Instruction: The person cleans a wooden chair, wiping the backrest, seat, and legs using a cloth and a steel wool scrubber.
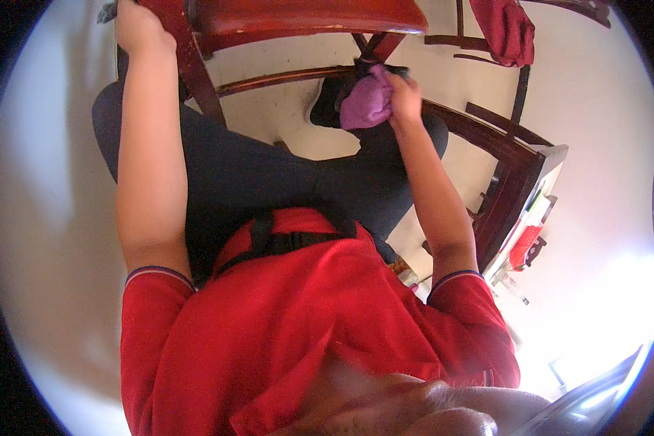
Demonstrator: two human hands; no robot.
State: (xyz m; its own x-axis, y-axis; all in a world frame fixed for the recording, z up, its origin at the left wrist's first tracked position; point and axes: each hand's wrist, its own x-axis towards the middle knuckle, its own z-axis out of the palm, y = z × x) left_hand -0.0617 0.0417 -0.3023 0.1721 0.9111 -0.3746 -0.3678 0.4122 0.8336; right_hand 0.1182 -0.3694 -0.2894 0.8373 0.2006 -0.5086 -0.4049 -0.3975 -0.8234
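Note:
A bunched purple cloth point(366, 103) is in my right hand point(405, 98), below the right side of a reddish-brown wooden chair point(310, 19). That hand is slightly blurred, near the chair's crossed legs and above my dark shoe. My left hand point(141, 24) is at the top left, against the chair's slanted wooden upright point(201, 76). Its fingers run up to the picture's edge and are mostly hidden, so its grip does not show. A small dark grey thing point(107, 12) sticks out beside it.
A wooden stretcher point(283, 79) crosses beneath the seat. At top right, a maroon cloth point(509, 35) hangs on dark wooden furniture. To my right stands a dark wooden table point(509, 201) bearing a red item point(525, 248) and a clear bottle point(515, 287). A pale wall point(49, 180) rises at left.

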